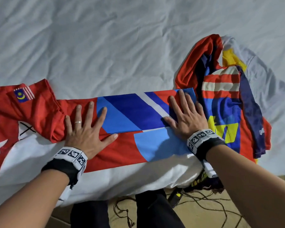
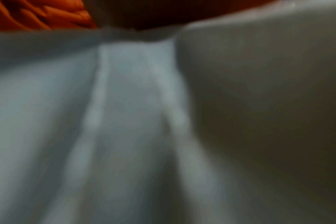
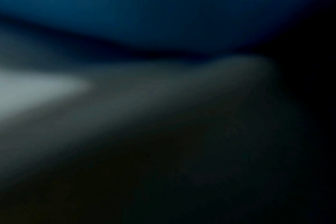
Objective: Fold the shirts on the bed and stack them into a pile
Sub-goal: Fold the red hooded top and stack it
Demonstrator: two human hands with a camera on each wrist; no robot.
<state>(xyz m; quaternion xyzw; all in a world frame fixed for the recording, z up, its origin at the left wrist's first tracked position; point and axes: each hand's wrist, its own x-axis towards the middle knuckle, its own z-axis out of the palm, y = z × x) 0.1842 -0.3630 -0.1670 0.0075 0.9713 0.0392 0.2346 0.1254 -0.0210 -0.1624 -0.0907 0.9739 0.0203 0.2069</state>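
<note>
A red, blue and white shirt (image 1: 130,112) lies spread along the near edge of the bed, one long side folded over into a band. My left hand (image 1: 87,127) presses flat on its red part, fingers spread, a ring on one finger. On the shirt's blue right end my right hand (image 1: 184,112) lies flat, fingers straight. A crumpled heap of red, navy and yellow shirts (image 1: 224,99) sits just right of that hand. Both wrist views are blurred and dark; the left wrist view shows only white cloth (image 2: 125,121) and a patch of red fabric (image 2: 38,15).
The wrinkled white bedsheet (image 1: 122,46) stretches away behind the shirts. A red sleeve with a flag patch (image 1: 23,94) lies at the far left. Below the bed edge are my dark trouser legs (image 1: 155,209), cables (image 1: 204,199) and a tan floor.
</note>
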